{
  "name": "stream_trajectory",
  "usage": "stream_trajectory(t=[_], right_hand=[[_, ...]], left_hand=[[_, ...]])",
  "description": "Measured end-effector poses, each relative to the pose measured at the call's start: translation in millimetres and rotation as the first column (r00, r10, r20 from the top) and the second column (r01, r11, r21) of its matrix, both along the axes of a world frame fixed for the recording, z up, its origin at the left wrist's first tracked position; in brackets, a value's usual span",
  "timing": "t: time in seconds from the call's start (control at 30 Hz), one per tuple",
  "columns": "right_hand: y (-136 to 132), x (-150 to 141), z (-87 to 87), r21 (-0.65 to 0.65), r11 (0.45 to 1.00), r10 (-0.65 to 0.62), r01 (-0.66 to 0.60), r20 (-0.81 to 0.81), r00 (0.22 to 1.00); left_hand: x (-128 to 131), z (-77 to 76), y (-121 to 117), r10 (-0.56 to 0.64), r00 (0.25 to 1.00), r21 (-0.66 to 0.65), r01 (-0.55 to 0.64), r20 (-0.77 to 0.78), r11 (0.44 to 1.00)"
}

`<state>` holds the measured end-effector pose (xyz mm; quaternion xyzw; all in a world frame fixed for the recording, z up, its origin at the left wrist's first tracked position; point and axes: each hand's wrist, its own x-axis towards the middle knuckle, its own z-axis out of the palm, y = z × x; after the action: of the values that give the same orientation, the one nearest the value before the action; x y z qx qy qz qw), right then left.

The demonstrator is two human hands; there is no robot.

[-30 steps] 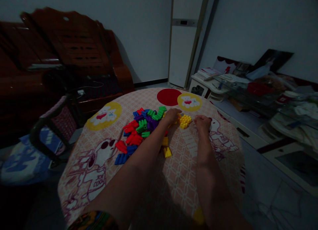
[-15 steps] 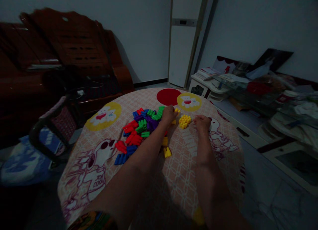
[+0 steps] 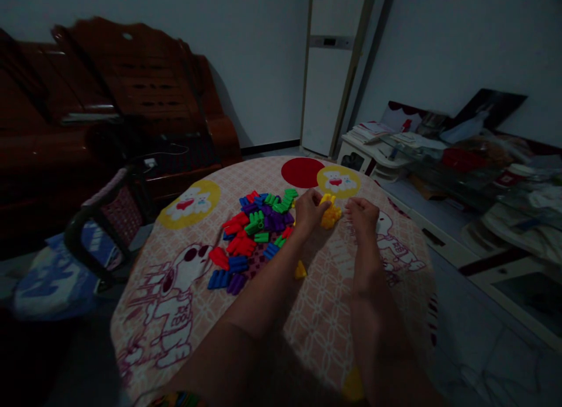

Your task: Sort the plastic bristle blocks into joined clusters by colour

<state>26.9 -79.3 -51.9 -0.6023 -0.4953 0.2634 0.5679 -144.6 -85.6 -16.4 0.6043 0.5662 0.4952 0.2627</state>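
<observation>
My left hand [image 3: 308, 211] is pinched on a yellow toy block [image 3: 328, 198], held against the top of a yellow block cluster [image 3: 332, 219] on the table. Just right of that cluster is my right hand [image 3: 363, 214], its fingers curled together; whatever they may hold is hidden. To the left lies a loose pile of ribbed toy blocks: red blocks [image 3: 240, 243], blue blocks [image 3: 219, 279], green blocks [image 3: 254, 223] and purple blocks [image 3: 273, 221]. Another yellow block [image 3: 300, 270] shows beside my left forearm.
A patterned cloth covers the round table [image 3: 325, 313]. At the left stands a dark-framed chair [image 3: 105, 208], with a wooden sofa [image 3: 149, 96] behind. A cluttered low cabinet [image 3: 443, 214] runs along the right. A tall white unit [image 3: 327, 96] stands in the corner.
My left hand has moved right from the edge of the pile to the yellow cluster, bringing a yellow block. My right hand stays beside the cluster. The view has shifted slightly.
</observation>
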Motion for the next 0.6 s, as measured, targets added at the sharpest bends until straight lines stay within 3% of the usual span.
stream_trajectory(t=[0.1, 0.23, 0.5, 0.6], right_hand=[[-13.2, -8.0, 26.0, 0.049, 0.977, 0.21, -0.206, -0.114, 0.971], [-28.8, -5.9, 43.1, -0.027, 0.905, 0.417, -0.425, -0.148, 0.897], [-44.2, 17.4, 47.5, -0.173, 0.778, 0.556, -0.604, -0.258, 0.79], [-43.8, 19.9, 48.4, -0.189, 0.786, 0.535, -0.589, -0.271, 0.8]], left_hand=[[6.9, 0.2, -14.3, -0.103, 0.987, 0.019, 0.102, 0.12, 0.995], [13.3, -8.1, -26.2, -0.193, 0.962, 0.022, 0.192, 0.195, 0.981], [20.6, -23.1, -31.3, -0.321, 0.924, -0.028, 0.333, 0.206, 0.942], [13.9, -19.3, -26.0, -0.333, 0.929, 0.003, 0.338, 0.163, 0.941]])
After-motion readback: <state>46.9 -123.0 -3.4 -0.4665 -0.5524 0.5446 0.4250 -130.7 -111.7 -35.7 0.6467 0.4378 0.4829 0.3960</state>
